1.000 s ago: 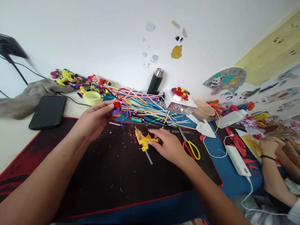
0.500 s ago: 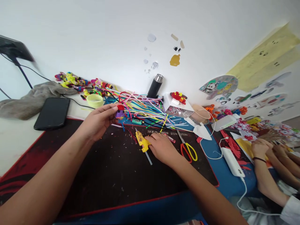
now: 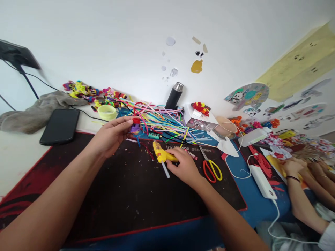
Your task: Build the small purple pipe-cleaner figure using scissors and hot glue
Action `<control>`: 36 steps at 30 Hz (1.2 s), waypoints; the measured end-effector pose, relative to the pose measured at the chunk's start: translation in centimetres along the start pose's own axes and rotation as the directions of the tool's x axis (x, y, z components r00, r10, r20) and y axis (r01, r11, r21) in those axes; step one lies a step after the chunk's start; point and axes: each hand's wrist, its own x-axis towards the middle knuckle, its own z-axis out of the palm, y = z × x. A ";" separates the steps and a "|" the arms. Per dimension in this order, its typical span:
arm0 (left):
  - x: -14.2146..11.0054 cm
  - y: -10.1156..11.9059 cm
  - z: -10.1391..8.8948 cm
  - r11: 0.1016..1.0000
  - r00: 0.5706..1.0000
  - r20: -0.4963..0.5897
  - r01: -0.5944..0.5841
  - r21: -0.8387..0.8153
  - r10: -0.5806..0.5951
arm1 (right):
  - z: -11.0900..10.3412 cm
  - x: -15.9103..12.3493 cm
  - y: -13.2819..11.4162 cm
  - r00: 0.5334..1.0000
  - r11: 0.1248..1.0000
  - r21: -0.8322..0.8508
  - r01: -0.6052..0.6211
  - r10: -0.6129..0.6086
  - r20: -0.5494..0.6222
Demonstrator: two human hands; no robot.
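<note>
Between the thumb and fingers of my left hand [image 3: 113, 136] is a small fuzzy red and purple pipe-cleaner figure [image 3: 135, 126], held up above the back edge of the dark mat [image 3: 117, 195]. My right hand [image 3: 184, 165] is closed round the handle of a yellow glue gun [image 3: 161, 153]. A pale glue stick [image 3: 165, 170] juts from the gun's rear toward me. The gun's nose points away from me, up and to the left, apart from the figure. Scissors [image 3: 211, 168] with red and yellow handles lie right of my right hand.
Loose pipe cleaners [image 3: 157, 120] are heaped behind the mat, with a black thermos [image 3: 174, 96] beyond. A phone [image 3: 60, 126] and a roll of tape [image 3: 106, 112] are at left. On the right are a white power strip [image 3: 263, 182] and another person's hands [image 3: 293, 169].
My right hand has taken hold of the glue gun's handle and tilted the gun up off the mat. My left hand keeps the figure in about the same place.
</note>
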 end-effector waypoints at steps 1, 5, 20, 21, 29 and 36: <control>0.0 0.0 0.0 1.000 1.000 -0.002 0.001 0.001 -0.001 | 0.1 0.0 0.0 0.998 0.995 0.092 -0.027 0.032 -0.062; 0.0 -0.1 0.0 1.000 1.000 -0.020 0.001 0.006 -0.001 | 0.5 0.5 0.0 0.935 0.828 0.529 -0.185 0.315 -0.166; 0.0 -0.1 0.0 0.998 0.997 -0.077 -0.015 0.053 0.019 | 0.9 3.3 -1.9 0.867 -0.059 0.971 -0.234 0.439 0.235; 0.1 -0.1 0.0 0.998 0.996 -0.084 -0.013 0.054 0.018 | 0.8 3.5 -2.0 0.878 -0.082 0.971 -0.225 0.415 0.238; 0.0 -0.1 0.3 0.999 0.993 -0.118 0.007 0.045 -0.002 | 0.9 6.8 -3.2 0.928 -0.256 0.936 -0.242 0.221 0.300; -0.1 -0.5 0.3 0.997 0.992 -0.119 0.044 0.058 -0.036 | 2.2 6.1 -3.7 0.948 -0.255 0.926 -0.279 0.082 0.308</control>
